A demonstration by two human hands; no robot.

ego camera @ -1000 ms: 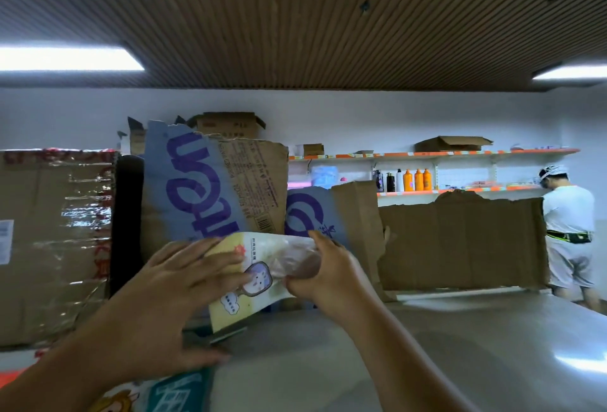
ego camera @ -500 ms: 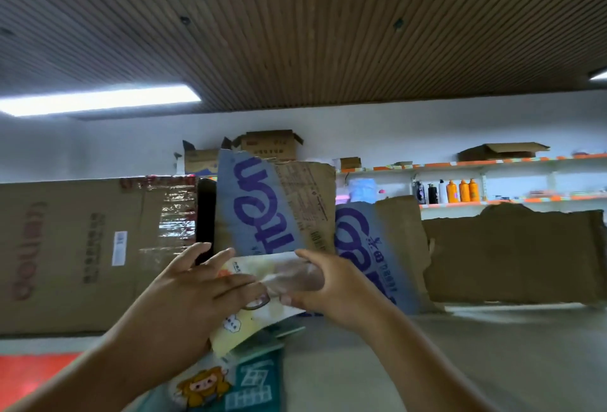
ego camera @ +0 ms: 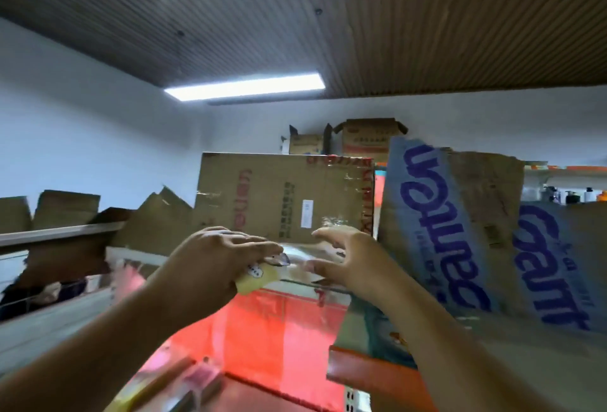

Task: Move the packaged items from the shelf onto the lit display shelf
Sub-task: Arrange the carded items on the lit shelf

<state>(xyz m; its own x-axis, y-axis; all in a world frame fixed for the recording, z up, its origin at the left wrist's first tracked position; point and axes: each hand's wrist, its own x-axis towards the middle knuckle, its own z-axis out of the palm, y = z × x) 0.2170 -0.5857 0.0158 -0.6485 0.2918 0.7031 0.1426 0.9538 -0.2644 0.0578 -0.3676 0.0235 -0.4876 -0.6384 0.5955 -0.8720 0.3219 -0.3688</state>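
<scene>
A flat packaged item (ego camera: 259, 275), yellow with a cartoon label and a clear end, is held at the centre of the view. My left hand (ego camera: 213, 264) grips its yellow end from above, fingers laid over the top. At the clear end my right hand (ego camera: 351, 264) has its thumb below and its fingers curved above; blur hides the exact contact. Both hands hold the package above the red-lit display shelf (ego camera: 262, 329), in front of a taped brown cardboard box (ego camera: 282, 198).
Torn cardboard with blue lettering (ego camera: 450, 214) leans at the right. Below it, teal packaged items (ego camera: 377, 333) lie on an orange-edged shelf (ego camera: 368, 379). More cardboard pieces (ego camera: 65, 208) and a pale shelf edge (ego camera: 56, 232) stand at the left. Small boxes (ego camera: 368, 136) sit high behind.
The view has swung left and both hands carried the package left, from in front of the blue-lettered cardboard to over the red-lit shelf. My right fingers have spread wider.
</scene>
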